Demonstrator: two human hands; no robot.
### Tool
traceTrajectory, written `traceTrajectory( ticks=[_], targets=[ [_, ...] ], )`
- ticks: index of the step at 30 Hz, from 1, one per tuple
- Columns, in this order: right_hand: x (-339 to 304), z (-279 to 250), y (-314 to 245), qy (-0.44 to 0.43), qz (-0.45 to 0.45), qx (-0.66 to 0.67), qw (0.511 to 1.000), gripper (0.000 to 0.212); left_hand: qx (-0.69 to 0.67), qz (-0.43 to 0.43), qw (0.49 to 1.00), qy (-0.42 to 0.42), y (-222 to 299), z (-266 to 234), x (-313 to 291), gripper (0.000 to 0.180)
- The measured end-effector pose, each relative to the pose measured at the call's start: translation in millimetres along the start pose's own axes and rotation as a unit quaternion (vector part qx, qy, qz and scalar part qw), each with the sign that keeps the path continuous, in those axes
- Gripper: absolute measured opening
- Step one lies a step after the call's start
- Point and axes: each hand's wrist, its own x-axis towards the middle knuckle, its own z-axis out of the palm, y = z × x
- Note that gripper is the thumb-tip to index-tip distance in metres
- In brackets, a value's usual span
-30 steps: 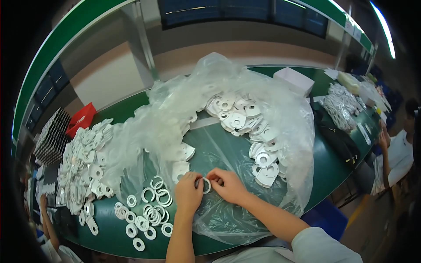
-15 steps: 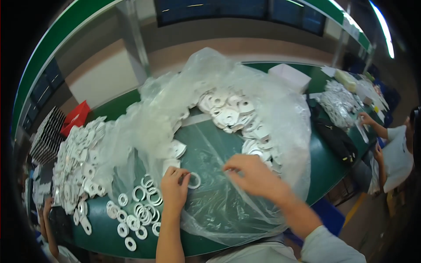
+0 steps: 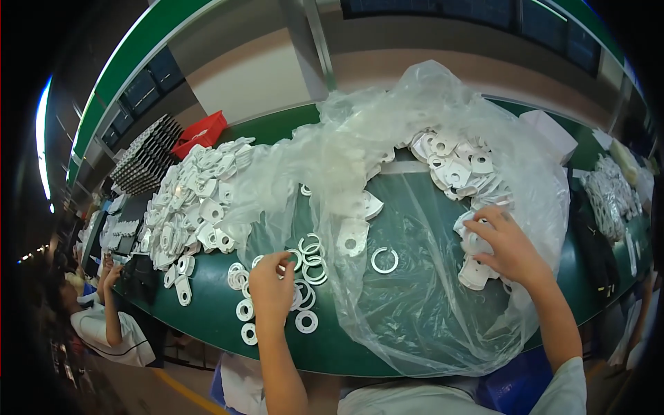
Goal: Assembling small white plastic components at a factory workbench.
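Note:
My left hand is over the loose white rings on the left of the plastic sheet, its fingers curled together. A white ring shows at its fingertips and seems pinched there. My right hand reaches over the right-hand pile of flat white plates with holes, thumb and fingers apart around the nearest ones. Between my hands, a single white ring with a gap lies flat on the clear plastic sheet. Left of it rests a white plate with a round hole.
A large heap of white plates covers the table's left part. Behind it are a red bin and stacked grey trays. A white box and silvery wrapped bundles stand at right. A co-worker sits at far left.
The view has swung left. My left hand has left the gapped ring on the plastic and moved left to the loose rings. My right hand has moved right, to the plates.

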Motion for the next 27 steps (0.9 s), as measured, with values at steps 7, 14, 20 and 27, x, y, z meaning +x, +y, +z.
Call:
traceTrajectory(
  ticks=[7, 14, 20, 27],
  targets=[
    [35.1, 53.0, -60.3, 0.017, 0.047, 0.398, 0.916, 0.049, 0.092, -0.08, 0.99, -0.077, -21.5, 14.2, 14.7, 0.016],
    [38.2, 125.8, -54.8, -0.062, 0.196, 0.589, 0.781, 0.019, 0.163, -0.096, 0.982, 0.018, -35.4, 9.3, 23.0, 0.016],
    [37.5, 123.4, -54.3, -0.048, 0.217, 0.741, 0.633, 0.026, 0.079, -0.04, 0.991, 0.104, -11.5, 1.6, 32.6, 0.014],
    [34.7, 127.7, -43.2, -0.089, 0.16, 0.747, 0.639, 0.047, -0.132, 0.104, 0.982, -0.086, 83.8, 50.9, 31.8, 0.02]
  ],
)
